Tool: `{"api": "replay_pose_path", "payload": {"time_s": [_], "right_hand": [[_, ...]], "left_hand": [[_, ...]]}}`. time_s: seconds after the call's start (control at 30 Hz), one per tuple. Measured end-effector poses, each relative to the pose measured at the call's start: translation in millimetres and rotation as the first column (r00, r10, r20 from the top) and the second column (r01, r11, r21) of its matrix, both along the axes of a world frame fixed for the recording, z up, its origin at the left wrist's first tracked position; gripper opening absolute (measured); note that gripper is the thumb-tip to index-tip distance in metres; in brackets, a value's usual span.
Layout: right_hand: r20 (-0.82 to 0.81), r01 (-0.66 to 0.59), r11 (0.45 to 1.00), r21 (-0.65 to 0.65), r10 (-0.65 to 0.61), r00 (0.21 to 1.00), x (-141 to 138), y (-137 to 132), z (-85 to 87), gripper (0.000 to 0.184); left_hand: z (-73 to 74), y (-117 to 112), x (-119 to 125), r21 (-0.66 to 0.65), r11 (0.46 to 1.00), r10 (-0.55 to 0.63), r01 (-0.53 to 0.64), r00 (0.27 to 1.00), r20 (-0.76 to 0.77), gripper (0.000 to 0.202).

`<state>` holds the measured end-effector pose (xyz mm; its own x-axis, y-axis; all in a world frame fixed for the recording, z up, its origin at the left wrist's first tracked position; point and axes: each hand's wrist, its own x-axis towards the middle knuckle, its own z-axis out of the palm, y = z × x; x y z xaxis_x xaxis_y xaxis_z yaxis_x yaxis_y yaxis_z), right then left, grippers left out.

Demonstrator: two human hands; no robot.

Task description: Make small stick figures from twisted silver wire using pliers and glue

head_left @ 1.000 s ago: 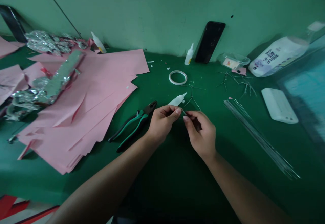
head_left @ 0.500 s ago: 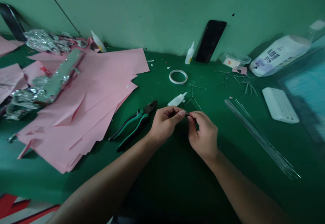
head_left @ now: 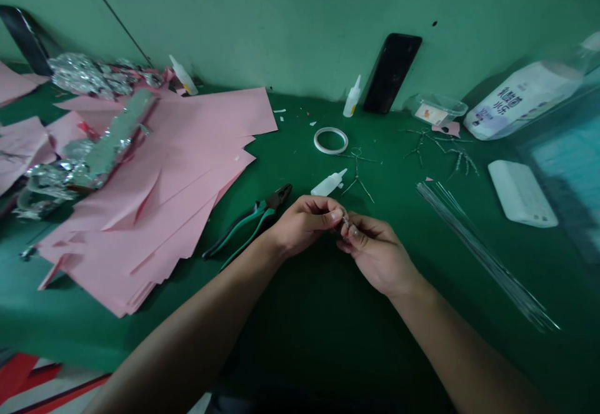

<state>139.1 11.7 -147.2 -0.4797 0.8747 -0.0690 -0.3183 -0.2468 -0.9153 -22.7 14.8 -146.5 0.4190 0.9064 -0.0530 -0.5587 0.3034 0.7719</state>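
My left hand (head_left: 302,223) and my right hand (head_left: 377,252) meet over the green table (head_left: 328,314), fingertips pinched together on a small piece of thin wire (head_left: 345,221) between them. Both hands are closed around it, and most of the wire is hidden by the fingers. Green-handled pliers (head_left: 248,221) lie just left of my left hand. A small white glue bottle (head_left: 329,184) lies on its side just beyond my hands, beside a little wire figure (head_left: 357,173).
Pink paper sheets (head_left: 164,176) and crumpled foil (head_left: 84,157) cover the left side. A bundle of straight wires (head_left: 482,257) lies at right, near a white box (head_left: 522,194). A tape ring (head_left: 330,140), more wire figures (head_left: 440,145), a phone (head_left: 392,73) and glue bottles stand near the wall.
My right hand has turned and dropped slightly, its fingers now curling up under the wire. My left hand keeps its pinch. The view has shifted a little.
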Motion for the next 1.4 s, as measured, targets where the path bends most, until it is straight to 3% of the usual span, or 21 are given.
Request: {"api": "replay_pose_path", "payload": {"time_s": [0.07, 0.13, 0.2, 0.3, 0.37, 0.5, 0.63, 0.8, 0.93, 1.07, 1.2, 1.27, 1.4], "right_hand": [[0.028, 0.039, 0.999, 0.010, -0.039, 0.999, 0, 2, -0.9, 0.009], [0.138, 0.132, 0.981, 0.146, -0.152, 0.979, 1, 2, -1.9, 0.010], [0.253, 0.192, 0.930, 0.314, -0.277, 0.927, 2, 1, -2.8, 0.016], [0.352, 0.201, 0.860, 0.469, -0.391, 0.850, 2, -2, -3.7, 0.025], [0.377, 0.199, 0.791, 0.579, -0.476, 0.795, 1, -3, -3.9, 0.023], [0.373, 0.136, 0.592, 0.794, -0.653, 0.659, -1, -1, -5.2, 0.012], [0.342, 0.035, 0.459, 0.888, -0.709, 0.617, -3, 0, -5.9, 0.009], [0.349, -0.096, 0.369, 0.925, -0.718, 0.603, -4, -1, -3.4, 0.008], [0.321, -0.138, 0.296, 0.945, -0.765, 0.559, -3, -3, -3.6, 0.007], [0.304, -0.123, 0.283, 0.951, -0.788, 0.535, -4, -4, -4.6, 0.006], [0.278, -0.059, 0.295, 0.954, -0.793, 0.542, -5, -5, -2.5, 0.006], [0.292, -0.012, 0.345, 0.938, -0.772, 0.565, -5, -5, -1.3, 0.007], [0.361, 0.116, 0.553, 0.825, -0.674, 0.644, -5, -5, -2.5, 0.005]], "left_hand": [[-0.6, 0, 2, -0.037, 0.996, 0.083, -0.084, 0.996, -0.022, 0.018], [-1.0, 1, 5, -0.066, 0.974, 0.212, -0.216, 0.975, -0.066, 0.017], [-0.8, 1, 10, -0.090, 0.942, 0.314, -0.324, 0.943, -0.107, 0.017], [0.0, -1, 16, -0.130, 0.901, 0.399, -0.414, 0.908, -0.131, 0.018], [0.0, -3, 19, -0.130, 0.881, 0.436, -0.454, 0.888, -0.146, 0.019], [-1.5, -6, 21, -0.048, 0.863, 0.488, -0.503, 0.854, -0.180, 0.018], [-2.0, -6, 22, -0.014, 0.856, 0.506, -0.517, 0.842, -0.186, 0.017], [-0.7, -7, 23, -0.067, 0.858, 0.491, -0.509, 0.852, -0.183, 0.017], [1.0, -7, 23, -0.023, 0.848, 0.513, -0.529, 0.832, -0.212, 0.017], [3.2, -8, 24, 0.079, 0.828, 0.554, -0.554, 0.789, -0.266, 0.017], [3.5, -8, 23, 0.113, 0.833, 0.551, -0.541, 0.794, -0.259, 0.018], [2.2, -7, 22, 0.108, 0.840, 0.541, -0.531, 0.805, -0.245, 0.017], [-0.7, -7, 20, 0.064, 0.863, 0.501, -0.500, 0.837, -0.218, 0.016]]}}
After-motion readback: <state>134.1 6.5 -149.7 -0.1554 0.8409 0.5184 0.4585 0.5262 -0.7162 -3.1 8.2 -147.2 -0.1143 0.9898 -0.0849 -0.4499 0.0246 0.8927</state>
